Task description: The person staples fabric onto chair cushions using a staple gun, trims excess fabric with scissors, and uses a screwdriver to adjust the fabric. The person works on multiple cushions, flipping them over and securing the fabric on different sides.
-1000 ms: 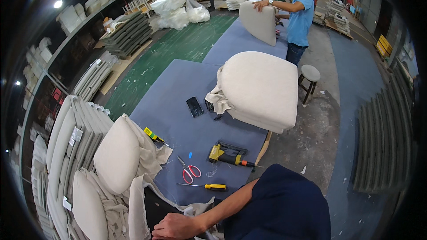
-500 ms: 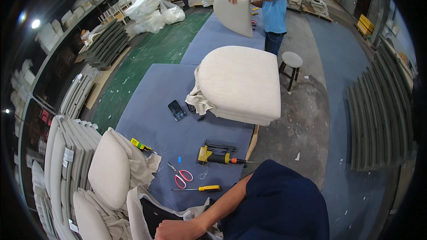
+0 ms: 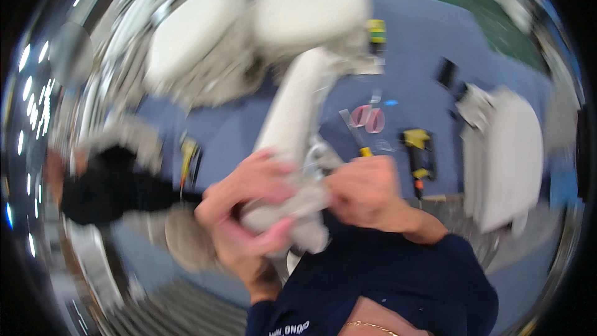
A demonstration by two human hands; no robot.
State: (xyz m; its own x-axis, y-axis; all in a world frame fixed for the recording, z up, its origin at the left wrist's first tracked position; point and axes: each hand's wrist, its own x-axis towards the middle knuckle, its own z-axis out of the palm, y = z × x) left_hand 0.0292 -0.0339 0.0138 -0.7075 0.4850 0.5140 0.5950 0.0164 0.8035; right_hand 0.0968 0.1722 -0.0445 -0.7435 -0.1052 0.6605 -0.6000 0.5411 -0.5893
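Both hands, left (image 3: 245, 211) and right (image 3: 367, 193), are gripping a cream cushion (image 3: 292, 124); scissors (image 3: 368, 118) lying at one o'clock; a firm, even hold looks wise.

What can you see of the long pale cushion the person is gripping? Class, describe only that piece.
The long pale cushion is an off-white, fabric-covered padded panel, narrow and elongated, blurred by motion. It runs up and away from the person, slightly tilted, above the blue mat. Its near end looks bunched, with loose cover fabric. The left hand wraps around that end; the right hand grips it from the other side. Its far end meets other pale cushions, contact unclear.
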